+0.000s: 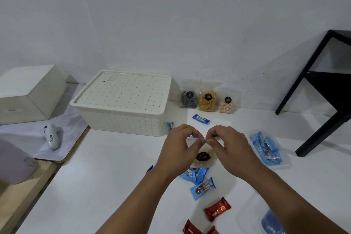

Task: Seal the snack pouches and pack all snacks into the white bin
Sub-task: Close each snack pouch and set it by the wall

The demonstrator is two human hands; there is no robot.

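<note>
My left hand [180, 146] and my right hand [228, 145] both pinch the top edge of a clear snack pouch [204, 155] with a black round label, held upright over the white table [106, 173]. The white bin [121, 102] stands behind with its dotted lid on. Three more clear pouches lean on the wall: a dark one [189, 99], an orange one [207, 101] and a pink one [227, 105]. Blue wrapped snacks [202, 188] and red ones [217, 209] lie below my hands; a dark blue bar [201, 119] lies near the bin.
A clear tray of blue snacks [266, 148] sits to the right, and a clear container with a blue item [271, 222] at bottom right. A black stand [322, 85] rises at right. At left are a cream box [28, 93], a white device [52, 138] and a wooden board [38, 178].
</note>
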